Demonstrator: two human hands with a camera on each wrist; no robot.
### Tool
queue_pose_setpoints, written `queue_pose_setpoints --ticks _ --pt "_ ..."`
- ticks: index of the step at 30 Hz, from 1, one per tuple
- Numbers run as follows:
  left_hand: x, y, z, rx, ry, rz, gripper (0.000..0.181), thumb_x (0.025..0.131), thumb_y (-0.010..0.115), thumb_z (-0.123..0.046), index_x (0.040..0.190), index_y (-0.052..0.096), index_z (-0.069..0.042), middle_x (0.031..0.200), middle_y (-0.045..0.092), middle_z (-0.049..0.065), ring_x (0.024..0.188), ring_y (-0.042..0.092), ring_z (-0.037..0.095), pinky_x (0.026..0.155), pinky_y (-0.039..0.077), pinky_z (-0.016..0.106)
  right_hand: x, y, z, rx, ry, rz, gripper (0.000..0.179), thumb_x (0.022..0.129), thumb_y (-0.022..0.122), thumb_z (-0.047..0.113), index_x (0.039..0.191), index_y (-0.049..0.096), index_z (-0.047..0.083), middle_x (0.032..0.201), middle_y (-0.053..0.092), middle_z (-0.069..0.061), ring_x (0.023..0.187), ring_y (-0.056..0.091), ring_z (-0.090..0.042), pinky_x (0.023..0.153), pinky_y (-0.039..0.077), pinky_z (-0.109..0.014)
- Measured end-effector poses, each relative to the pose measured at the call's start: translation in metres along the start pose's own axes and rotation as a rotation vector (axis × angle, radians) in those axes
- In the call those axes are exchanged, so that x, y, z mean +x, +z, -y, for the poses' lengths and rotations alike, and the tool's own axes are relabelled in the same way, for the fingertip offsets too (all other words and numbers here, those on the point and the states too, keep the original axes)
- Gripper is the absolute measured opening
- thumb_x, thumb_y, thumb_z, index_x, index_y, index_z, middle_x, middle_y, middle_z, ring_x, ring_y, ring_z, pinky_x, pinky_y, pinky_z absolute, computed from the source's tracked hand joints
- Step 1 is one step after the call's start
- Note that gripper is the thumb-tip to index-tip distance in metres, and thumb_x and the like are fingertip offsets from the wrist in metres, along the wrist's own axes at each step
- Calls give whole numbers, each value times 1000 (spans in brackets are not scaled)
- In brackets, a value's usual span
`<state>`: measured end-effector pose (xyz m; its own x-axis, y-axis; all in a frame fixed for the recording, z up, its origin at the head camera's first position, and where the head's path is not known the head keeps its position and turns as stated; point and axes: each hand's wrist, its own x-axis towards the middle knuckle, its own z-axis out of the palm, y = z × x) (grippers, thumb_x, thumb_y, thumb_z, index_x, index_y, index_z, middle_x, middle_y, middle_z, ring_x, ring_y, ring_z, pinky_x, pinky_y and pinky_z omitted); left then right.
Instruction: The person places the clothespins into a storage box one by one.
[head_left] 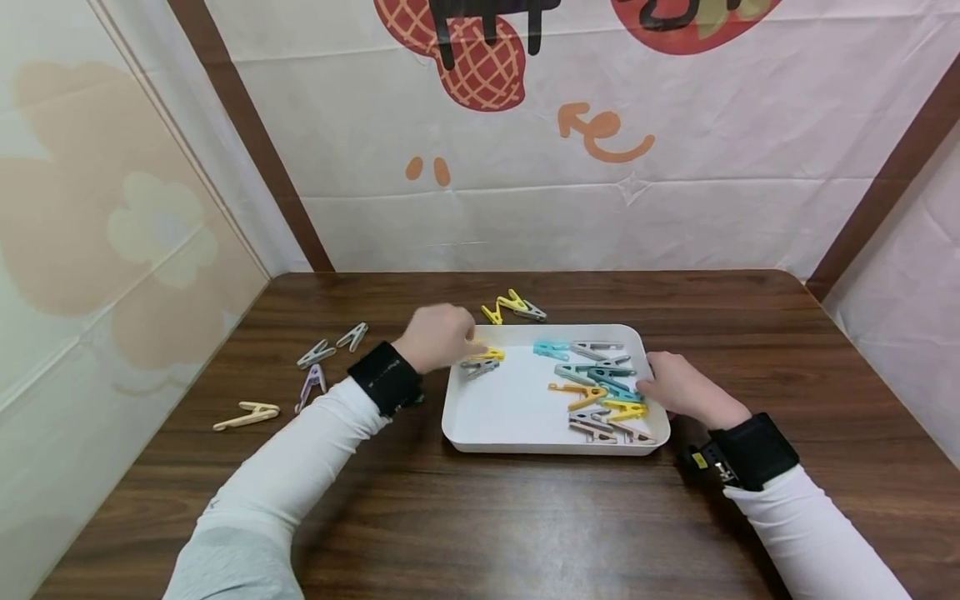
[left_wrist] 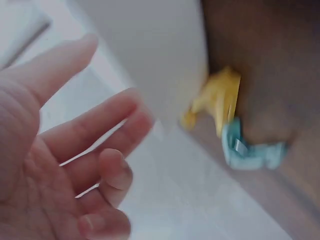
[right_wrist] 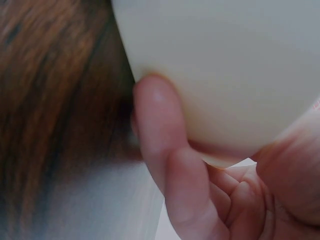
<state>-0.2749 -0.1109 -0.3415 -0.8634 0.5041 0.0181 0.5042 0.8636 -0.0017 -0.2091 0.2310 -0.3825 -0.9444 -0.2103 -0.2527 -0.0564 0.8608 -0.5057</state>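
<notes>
White tray, clothespins inside; left hand loosely spread, right hand gripping the tray

Smooth, white, plastic-looking tray mid-frame, with plastic clothespins inside it! Below, the table shows wood grain with a glossy sheen. Up top, a creased, cloth-like backdrop; lower left, a soft cloth sleeve and matt black wristband.

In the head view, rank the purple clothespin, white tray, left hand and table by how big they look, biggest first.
1. Table
2. White tray
3. Left hand
4. Purple clothespin, clearly the smallest
</notes>
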Motion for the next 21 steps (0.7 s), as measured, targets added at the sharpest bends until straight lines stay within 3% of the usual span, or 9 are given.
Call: queue_pose_setpoints --ticks 3,6,12,17,21 --pt "5 -11 18 -89 -89 -82 34 92 64 -41 76 70 -13 58 55 -4 52 50 13 48 39 29 0 -2 1 -5 0 -2 44 96 56 8 128 42 -19 101 59 -25 69 61 -20 50 52 -31" --pt "10 -16 35 -147 -182 -89 34 94 61 -39 80 71 -10 57 56 -2 52 51 15 48 39 30 -1 -4 1 -9 5 -2 45 96 55 8 129 41 -20 102 59 -26 71 61 -20 51 52 -32" --pt "17 4 59 -167 -305 0 40 92 61 -46 88 70 -7 64 60 0 58 55 17 52 43 32 -1 -3 0 -9 5 -3 45 96 55 8 129 41 -19 101 59 -25 69 61 -20 51 51 -31" --pt "24 26 65 -148 -362 84 51 89 59 -57 64 57 -13 53 48 -4 51 50 14 47 37 29 0 0 1 -6 17 6 45 96 55 8 129 41 -19 102 59 -26 70 61 -20 51 52 -31" --pt "26 31 64 -138 -372 123 53 88 61 -55 55 47 -16 49 41 -5 48 46 14 47 35 29 0 1 2 0 24 6 45 96 55 8 129 41 -19 103 59 -26 70 61 -20 51 52 -31"
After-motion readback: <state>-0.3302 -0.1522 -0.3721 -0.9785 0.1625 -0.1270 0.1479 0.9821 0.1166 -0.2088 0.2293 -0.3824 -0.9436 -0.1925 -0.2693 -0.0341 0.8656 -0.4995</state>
